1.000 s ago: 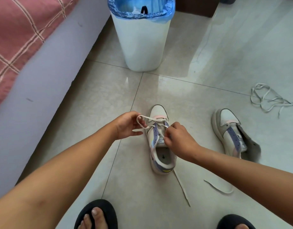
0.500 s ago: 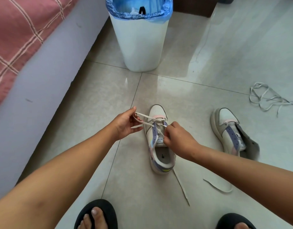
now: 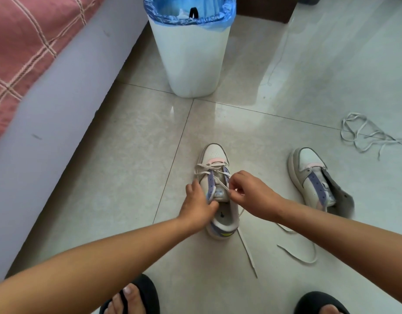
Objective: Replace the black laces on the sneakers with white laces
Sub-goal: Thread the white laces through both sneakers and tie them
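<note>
From the head camera, the near sneaker (image 3: 214,177) stands on the tiled floor (image 3: 132,168), toe pointing away, with a white lace (image 3: 209,169) crossed through its front eyelets. The left hand (image 3: 198,207) grips the shoe's left side by the collar, fingers curled over the edge. The right hand (image 3: 252,196) pinches the lace just above the tongue. A second sneaker (image 3: 313,177), unlaced, lies to the right, with a loose lace bundle (image 3: 363,134) beyond it and a white bin (image 3: 191,57) ahead.
</note>
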`<control>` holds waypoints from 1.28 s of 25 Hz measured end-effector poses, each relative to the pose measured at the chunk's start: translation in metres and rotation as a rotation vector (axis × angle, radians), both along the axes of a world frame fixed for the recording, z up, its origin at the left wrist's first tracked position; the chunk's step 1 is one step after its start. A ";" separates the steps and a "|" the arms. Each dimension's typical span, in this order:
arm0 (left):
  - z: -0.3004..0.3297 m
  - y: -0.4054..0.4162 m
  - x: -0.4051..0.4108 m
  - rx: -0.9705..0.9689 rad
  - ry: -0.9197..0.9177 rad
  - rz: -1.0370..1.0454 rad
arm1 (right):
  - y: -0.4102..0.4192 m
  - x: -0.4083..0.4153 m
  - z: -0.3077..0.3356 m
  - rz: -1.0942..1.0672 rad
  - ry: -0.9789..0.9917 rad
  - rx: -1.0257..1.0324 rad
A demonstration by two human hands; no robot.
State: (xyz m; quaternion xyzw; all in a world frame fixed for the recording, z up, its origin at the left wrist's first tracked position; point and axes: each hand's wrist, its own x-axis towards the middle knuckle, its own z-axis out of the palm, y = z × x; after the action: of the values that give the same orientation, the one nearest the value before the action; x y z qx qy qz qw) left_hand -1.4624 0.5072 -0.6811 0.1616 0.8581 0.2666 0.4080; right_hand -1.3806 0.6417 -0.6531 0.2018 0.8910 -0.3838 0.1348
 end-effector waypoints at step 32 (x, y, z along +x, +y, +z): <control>-0.001 0.014 -0.004 -0.115 0.107 -0.042 | 0.021 -0.043 -0.018 -0.172 -0.169 0.166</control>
State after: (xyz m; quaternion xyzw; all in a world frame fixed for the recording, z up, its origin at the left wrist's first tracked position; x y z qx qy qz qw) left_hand -1.4661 0.5209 -0.6822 0.1699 0.8889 0.1994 0.3758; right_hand -1.4240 0.6627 -0.6713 0.3194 0.8845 -0.3007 0.1590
